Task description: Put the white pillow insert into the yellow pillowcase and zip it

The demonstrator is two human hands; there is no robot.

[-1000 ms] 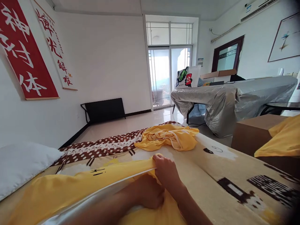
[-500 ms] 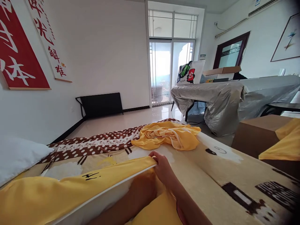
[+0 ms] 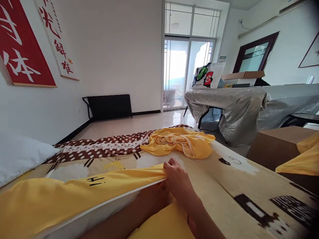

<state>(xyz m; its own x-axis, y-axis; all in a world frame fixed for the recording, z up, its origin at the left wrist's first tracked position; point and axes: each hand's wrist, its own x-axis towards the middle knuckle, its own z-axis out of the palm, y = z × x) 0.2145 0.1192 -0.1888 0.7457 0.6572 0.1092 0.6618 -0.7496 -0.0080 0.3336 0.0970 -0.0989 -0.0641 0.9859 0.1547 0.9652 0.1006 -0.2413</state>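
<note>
A yellow pillowcase with "Hi!" in black and a pale-edged opening stretches across the near side of the bed. My right hand is closed on its right end, fingers pinching the fabric. Through the opening reaches my left arm, and my left hand lies inside the case near that same end. Shadow and the right hand hide its fingers. At the far left lies a white pillow, its edge near the case. A crumpled yellow cloth with pale trim rests just beyond my hands.
Beneath everything is a beige printed blanket with a brown polka-dot border. A cardboard box with yellow cloth over it stands at right. Behind are a covered table and a black folded item against the wall.
My right hand has turned and closed further over the pillowcase's end, its knuckles now upward. The left hand inside has shifted slightly right towards it. The camera view has shifted a little.
</note>
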